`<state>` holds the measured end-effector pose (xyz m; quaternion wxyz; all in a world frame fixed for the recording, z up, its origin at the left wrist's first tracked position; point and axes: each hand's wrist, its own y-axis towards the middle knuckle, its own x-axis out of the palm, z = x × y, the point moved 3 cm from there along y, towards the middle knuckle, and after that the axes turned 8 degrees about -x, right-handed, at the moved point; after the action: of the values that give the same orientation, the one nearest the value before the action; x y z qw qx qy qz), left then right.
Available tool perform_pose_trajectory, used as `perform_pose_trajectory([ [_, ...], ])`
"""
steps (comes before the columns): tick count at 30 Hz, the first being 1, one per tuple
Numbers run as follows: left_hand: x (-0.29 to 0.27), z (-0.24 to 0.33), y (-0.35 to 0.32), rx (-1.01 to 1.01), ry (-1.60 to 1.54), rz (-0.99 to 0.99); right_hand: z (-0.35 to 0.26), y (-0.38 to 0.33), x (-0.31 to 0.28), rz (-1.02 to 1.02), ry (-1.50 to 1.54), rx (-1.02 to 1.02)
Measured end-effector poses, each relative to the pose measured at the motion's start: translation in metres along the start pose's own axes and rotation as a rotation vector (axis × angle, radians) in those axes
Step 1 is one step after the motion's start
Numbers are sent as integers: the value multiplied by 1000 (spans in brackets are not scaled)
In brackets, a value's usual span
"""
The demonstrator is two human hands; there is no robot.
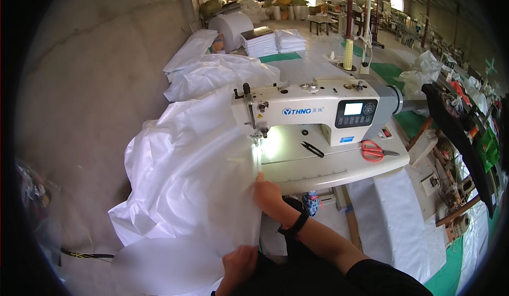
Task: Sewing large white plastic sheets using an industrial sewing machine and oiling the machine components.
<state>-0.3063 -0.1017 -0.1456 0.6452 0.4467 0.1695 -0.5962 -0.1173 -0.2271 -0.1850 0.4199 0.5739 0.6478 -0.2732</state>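
A large white sheet, glossy like woven plastic, lies in folds left of the white sewing machine. Its right edge runs under the lit needle area. My right hand, with a black band at the wrist, is closed on that edge just in front of the needle, index finger toward it. Closer to my body, my left hand grips the same edge with curled fingers. Part of the sheet in front is blurred.
Red-handled scissors and black thread snips lie on the machine bed. Behind it stands a yellow thread cone. White folded stacks and a big white roll are farther back. A dark padded piece leans at right.
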Motion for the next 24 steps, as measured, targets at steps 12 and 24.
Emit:
perform_pose_trajectory([
  [12,36,-4,46,-171,57,-127,-5,-8,-7,-9,-99,-28],
  [24,58,-10,81,-148,-10,-22,-1,-6,-7,-62,18,3],
])
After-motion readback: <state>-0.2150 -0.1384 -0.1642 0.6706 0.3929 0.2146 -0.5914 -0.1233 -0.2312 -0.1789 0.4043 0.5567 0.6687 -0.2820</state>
